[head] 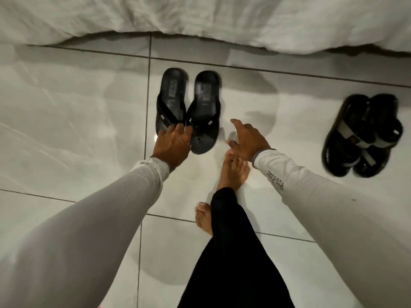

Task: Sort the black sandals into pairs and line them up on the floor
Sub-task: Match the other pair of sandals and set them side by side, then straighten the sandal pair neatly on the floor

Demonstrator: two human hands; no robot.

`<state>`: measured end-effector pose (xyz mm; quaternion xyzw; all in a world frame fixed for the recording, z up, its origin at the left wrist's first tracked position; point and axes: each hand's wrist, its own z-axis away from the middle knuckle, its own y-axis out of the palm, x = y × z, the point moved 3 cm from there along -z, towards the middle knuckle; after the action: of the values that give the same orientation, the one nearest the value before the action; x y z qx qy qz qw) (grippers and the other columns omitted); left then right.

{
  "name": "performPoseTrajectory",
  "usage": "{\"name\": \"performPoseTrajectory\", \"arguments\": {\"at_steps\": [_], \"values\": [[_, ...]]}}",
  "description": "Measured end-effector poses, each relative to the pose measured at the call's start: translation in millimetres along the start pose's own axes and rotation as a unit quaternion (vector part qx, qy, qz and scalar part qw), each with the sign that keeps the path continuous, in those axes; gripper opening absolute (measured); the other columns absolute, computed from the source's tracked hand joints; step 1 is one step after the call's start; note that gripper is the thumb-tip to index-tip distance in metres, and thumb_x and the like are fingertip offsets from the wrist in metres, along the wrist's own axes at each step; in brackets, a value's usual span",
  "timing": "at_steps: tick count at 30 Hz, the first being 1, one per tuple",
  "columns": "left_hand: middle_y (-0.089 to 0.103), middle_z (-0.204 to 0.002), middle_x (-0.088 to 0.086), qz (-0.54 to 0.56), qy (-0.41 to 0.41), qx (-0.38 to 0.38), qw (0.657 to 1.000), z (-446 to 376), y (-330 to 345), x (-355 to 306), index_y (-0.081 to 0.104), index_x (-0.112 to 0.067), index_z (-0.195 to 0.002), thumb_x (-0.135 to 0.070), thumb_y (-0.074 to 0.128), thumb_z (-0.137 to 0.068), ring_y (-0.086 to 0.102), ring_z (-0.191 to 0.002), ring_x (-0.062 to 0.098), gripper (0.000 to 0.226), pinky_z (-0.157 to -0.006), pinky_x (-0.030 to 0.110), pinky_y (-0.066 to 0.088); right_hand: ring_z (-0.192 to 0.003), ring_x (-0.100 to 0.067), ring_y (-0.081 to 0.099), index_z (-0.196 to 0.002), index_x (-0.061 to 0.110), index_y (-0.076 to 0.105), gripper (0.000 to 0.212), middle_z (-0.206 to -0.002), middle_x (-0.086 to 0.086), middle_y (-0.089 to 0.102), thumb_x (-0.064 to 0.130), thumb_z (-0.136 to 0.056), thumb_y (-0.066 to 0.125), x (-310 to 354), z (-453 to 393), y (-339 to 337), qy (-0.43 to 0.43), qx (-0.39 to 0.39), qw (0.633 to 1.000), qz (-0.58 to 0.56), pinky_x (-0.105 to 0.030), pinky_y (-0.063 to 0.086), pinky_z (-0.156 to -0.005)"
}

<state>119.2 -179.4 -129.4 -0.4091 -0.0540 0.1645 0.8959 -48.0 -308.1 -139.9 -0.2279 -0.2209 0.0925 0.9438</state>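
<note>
Flip-flops (189, 110) sit paired on the floor (77, 103) near the bed (200, 16); strapped sandals (362, 134) lie overlapped, well right. Our left hand (172, 145) touches a strap, right hand (246, 138) spread, empty — we judge them light, flexible; lift by straps.

One head-worn camera, looking steeply down at the floor.

The wide-angle view faces forward and down from standing height, so the tiled floor (73, 112) fills most of the frame. Both sleeved arms reach in from the lower corners, with the bare feet just below centre. White bedding (200, 16) crosses the top edge, farthest from the lens. No second view shares the scene.
</note>
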Motion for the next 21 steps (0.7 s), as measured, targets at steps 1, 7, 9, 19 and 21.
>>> {"name": "performPoseTrajectory", "arguments": {"at_steps": [1, 7, 9, 19, 21], "values": [[0.049, -0.143, 0.012, -0.001, 0.005, 0.009, 1.0, 8.0, -1.6, -14.6, 0.039, -0.014, -0.147, -0.032, 0.052, -0.095, 0.052, -0.127, 0.035, 0.056, -0.097, 0.047, 0.045, -0.127, -0.042, 0.047, -0.153, 0.021, 0.023, 0.068, -0.14, -0.021, 0.048, 0.033, -0.095, 0.056, -13.2, 16.5, -7.5, 0.013, -0.004, 1.0, 0.002, -0.051, 0.041, -0.106], [0.046, -0.143, 0.011, -0.018, 0.046, 0.043, 0.998, 31.8, -11.0, -136.6, 0.037, -0.014, -0.147, -0.041, 0.055, -0.093, 0.051, -0.124, 0.033, 0.063, -0.092, 0.045, 0.043, -0.13, -0.04, 0.045, -0.153, 0.023, 0.022, 0.071, -0.144, -0.018, 0.044, 0.039, -0.093, 0.057, -121.9, 108.1, -40.1, 0.092, -0.032, 0.995, 0.005, -0.05, 0.04, -0.108], [0.046, -0.142, 0.011, -0.014, 0.06, 0.043, 0.997, 35.0, -9.5, -189.2, 0.036, -0.014, -0.147, -0.042, 0.053, -0.094, 0.052, -0.121, 0.033, 0.062, -0.09, 0.044, 0.044, -0.135, -0.039, 0.042, -0.153, 0.025, 0.02, 0.073, -0.147, -0.016, 0.041, 0.042, -0.092, 0.056, -169.7, 131.4, -45.3, 0.127, -0.02, 0.992, 0.016, -0.052, 0.04, -0.109], [0.054, -0.134, 0.015, 0.108, -0.031, 0.199, 0.973, 26.3, 13.8, -359.7, 0.018, -0.017, -0.155, -0.05, 0.048, -0.096, 0.058, -0.119, 0.036, 0.074, -0.096, 0.045, 0.049, -0.133, -0.038, 0.044, -0.152, 0.02, 0.023, 0.072, -0.148, -0.02, 0.039, 0.032, -0.091, 0.06, -330.5, 175.3, -74.6, 0.161, 0.021, 0.986, -0.021, -0.048, 0.039, -0.109], [0.054, -0.134, 0.019, 0.177, -0.082, 0.231, 0.953, 13.1, 18.5, -388.6, 0.017, -0.015, -0.154, -0.051, 0.049, -0.095, 0.056, -0.121, 0.04, 0.076, -0.098, 0.047, 0.047, -0.129, -0.039, 0.048, -0.151, 0.021, 0.026, 0.068, -0.142, -0.021, 0.043, 0.031, -0.092, 0.059, -356.2, 175.7, -84.7, 0.173, 0.016, 0.985, -0.008, -0.048, 0.042, -0.106]]}}
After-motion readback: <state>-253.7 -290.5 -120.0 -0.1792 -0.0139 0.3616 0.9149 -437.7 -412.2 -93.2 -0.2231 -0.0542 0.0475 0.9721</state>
